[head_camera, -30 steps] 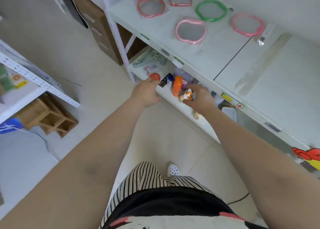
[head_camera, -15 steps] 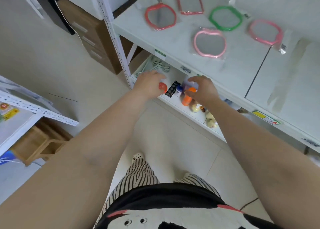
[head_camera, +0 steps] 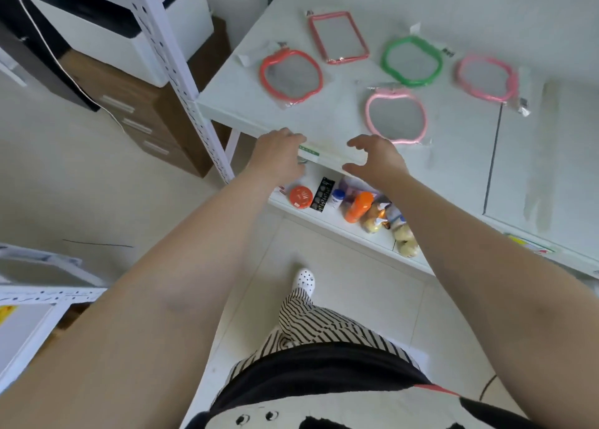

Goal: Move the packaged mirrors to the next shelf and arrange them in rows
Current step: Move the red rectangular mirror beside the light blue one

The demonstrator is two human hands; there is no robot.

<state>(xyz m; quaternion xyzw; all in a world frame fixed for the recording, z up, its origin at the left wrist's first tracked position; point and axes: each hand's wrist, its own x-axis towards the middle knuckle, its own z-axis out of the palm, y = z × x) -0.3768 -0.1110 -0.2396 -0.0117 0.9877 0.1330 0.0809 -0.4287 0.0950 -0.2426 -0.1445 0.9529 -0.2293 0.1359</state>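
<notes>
Five packaged mirrors are seen lying flat on the upper shelf (head_camera: 324,127): a red apple-shaped mirror (head_camera: 291,77) toward the left edge, a red rectangular mirror (head_camera: 338,37) and a green mirror (head_camera: 411,60) toward the back, a pink mirror (head_camera: 486,78) to their right, and a second pink mirror (head_camera: 396,117) near the front edge. The rows are judged loose, so arranging appears unfinished. Both the left hand (head_camera: 278,156) and the right hand (head_camera: 377,159) are held at the front edge, fingers spread open and nothing gripped.
</notes>
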